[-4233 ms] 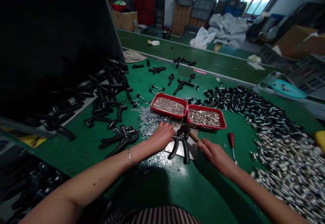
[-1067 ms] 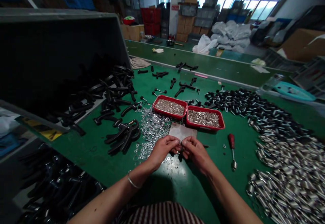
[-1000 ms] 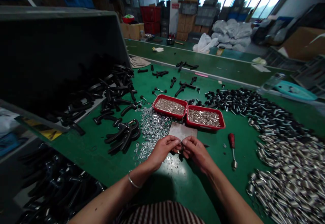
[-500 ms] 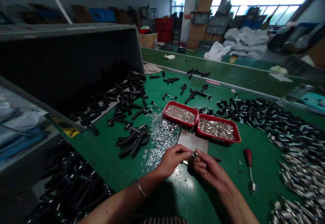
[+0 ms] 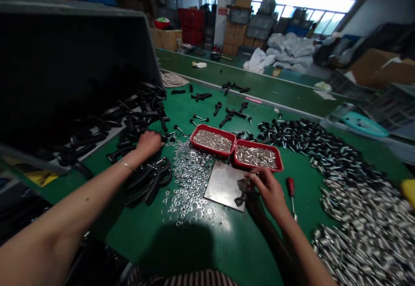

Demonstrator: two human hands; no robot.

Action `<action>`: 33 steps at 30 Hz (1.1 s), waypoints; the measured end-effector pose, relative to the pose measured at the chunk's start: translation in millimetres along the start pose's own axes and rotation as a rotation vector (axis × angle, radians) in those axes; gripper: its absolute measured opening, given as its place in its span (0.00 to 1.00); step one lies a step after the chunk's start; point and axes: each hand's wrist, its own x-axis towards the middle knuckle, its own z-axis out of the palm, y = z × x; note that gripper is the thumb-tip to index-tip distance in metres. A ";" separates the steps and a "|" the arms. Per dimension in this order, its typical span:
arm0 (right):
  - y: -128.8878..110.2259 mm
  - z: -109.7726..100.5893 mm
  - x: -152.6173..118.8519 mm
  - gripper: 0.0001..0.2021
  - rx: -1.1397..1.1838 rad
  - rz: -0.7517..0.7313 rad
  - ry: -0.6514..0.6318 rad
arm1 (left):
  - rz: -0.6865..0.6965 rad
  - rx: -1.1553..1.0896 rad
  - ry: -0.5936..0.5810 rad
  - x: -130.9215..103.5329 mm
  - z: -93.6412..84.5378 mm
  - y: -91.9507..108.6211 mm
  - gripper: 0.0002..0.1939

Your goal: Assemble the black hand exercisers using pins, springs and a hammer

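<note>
My left hand (image 5: pixel 149 144) reaches out to the edge of the heap of black plastic handles (image 5: pixel 142 119). Its fingers are bent down among the parts and mostly hidden, so any hold is unclear. Just nearer lies a cluster of black handles with ring ends (image 5: pixel 158 176). Over the right edge of a bare metal plate (image 5: pixel 223 184), my right hand (image 5: pixel 269 189) is closed, with a small shiny metal part (image 5: pixel 257 174) between thumb and fingers. Loose metal washers (image 5: pixel 189 178) spread left of the plate.
Two red trays (image 5: pixel 234 150) of small metal pieces stand behind the plate. A red-handled screwdriver (image 5: pixel 290 186) lies to the right. Black-headed bolts (image 5: pixel 301 137) and metal sleeves (image 5: pixel 366 234) are heaped at the right. A large grey bin (image 5: pixel 152 39) lies on its side at left.
My hands were together over the plate. The left has moved away to the black handles; the right has moved slightly up and right with the small metal part. The view has shifted.
</note>
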 end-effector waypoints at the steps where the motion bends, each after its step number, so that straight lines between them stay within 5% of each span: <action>1: 4.7 2.3 0.9 0.13 0.072 0.037 0.008 | -0.004 -0.015 -0.012 5.8 2.3 -9.1 0.12; 5: 19.5 10.3 1.7 0.17 0.281 0.159 -0.002 | -0.043 -0.055 0.020 9.4 0.6 -18.2 0.07; 9: 19.7 18.7 -6.6 0.15 0.487 0.206 -0.033 | -0.015 -0.445 0.047 -18.4 -9.3 24.0 0.16; 11: 17.3 26.0 -12.5 0.14 0.571 0.220 -0.030 | 0.024 -0.851 -0.130 -45.6 -4.7 62.6 0.21; 14: 13.4 38.1 -20.4 0.14 0.605 0.262 0.002 | 0.029 -1.142 -0.529 -90.8 20.9 121.6 0.20; 18: 8.2 50.7 -28.5 0.15 0.594 0.272 0.113 | -0.037 -1.261 -0.625 -129.0 63.5 168.0 0.24; 28: 8.2 80.2 -42.9 0.11 0.524 0.123 0.206 | -0.279 -1.625 -0.631 -161.0 86.5 193.8 0.17; 33: 1.0 61.1 -41.9 0.11 0.445 0.135 -0.078 | -0.097 -1.404 -1.042 -172.9 67.7 179.1 0.25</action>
